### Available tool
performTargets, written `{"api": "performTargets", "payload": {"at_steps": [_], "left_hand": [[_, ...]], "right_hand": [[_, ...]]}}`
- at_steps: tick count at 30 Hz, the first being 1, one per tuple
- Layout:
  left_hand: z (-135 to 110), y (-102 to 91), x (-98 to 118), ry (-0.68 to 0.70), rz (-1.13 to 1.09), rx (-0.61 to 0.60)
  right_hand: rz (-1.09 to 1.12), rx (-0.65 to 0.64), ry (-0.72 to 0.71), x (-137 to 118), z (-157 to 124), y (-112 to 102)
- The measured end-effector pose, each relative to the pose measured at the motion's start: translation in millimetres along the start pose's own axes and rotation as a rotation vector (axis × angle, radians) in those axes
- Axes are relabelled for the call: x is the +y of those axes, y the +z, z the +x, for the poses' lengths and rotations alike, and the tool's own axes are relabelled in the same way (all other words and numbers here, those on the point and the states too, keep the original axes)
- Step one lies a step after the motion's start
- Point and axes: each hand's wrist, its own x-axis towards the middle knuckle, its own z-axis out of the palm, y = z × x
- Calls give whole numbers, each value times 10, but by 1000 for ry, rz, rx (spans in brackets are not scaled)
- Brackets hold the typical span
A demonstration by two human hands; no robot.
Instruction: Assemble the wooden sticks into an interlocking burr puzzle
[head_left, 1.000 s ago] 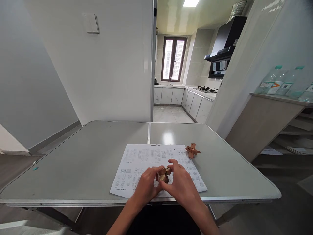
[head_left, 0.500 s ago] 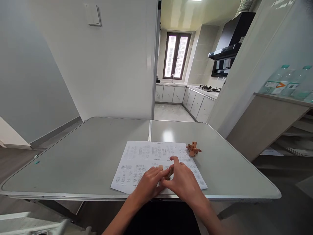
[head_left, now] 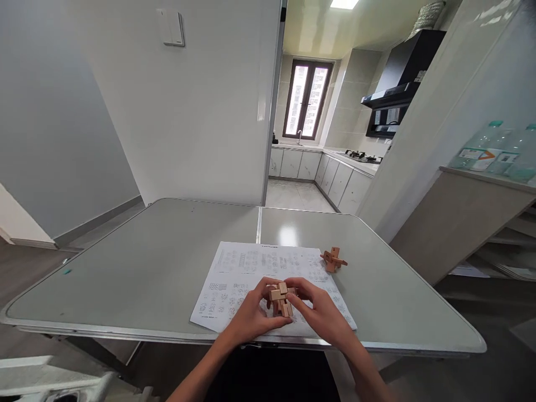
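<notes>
A small wooden block puzzle [head_left: 280,299] is pinched between both my hands just above a printed instruction sheet [head_left: 247,273]. My left hand [head_left: 251,315] grips it from the left, thumb and fingers closed on the pieces. My right hand [head_left: 324,315] holds its right side with curled fingers. A second wooden cross-shaped puzzle [head_left: 334,259] lies on the grey table [head_left: 146,279] beyond the sheet's far right corner, untouched.
The folding table's near edge [head_left: 125,332] runs just under my wrists. A counter with plastic water bottles [head_left: 489,151] stands to the right. A white wall and an open kitchen doorway lie beyond the table.
Both hands have raised the wooden puzzle off the sheet and turned it, so more of its blocks show. The camera view has shifted slightly left.
</notes>
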Motion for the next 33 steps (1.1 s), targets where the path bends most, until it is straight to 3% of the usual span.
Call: {"api": "performTargets", "payload": {"at_steps": [6, 19, 22, 28, 33], "left_hand": [[-27, 11, -18, 5, -31, -11], [-25, 27, -70, 66, 31, 6], [-21, 44, -92, 59, 53, 73], [8, 69, -207, 4, 53, 318], [33, 60, -268, -58, -3, 427]], "right_hand": [[160, -59, 84, 106, 37, -89], [296, -5, 214, 124, 71, -86], [291, 34, 187, 191, 108, -34], [108, 188, 126, 336, 110, 74], [-136, 157, 90, 353, 22, 193]]}}
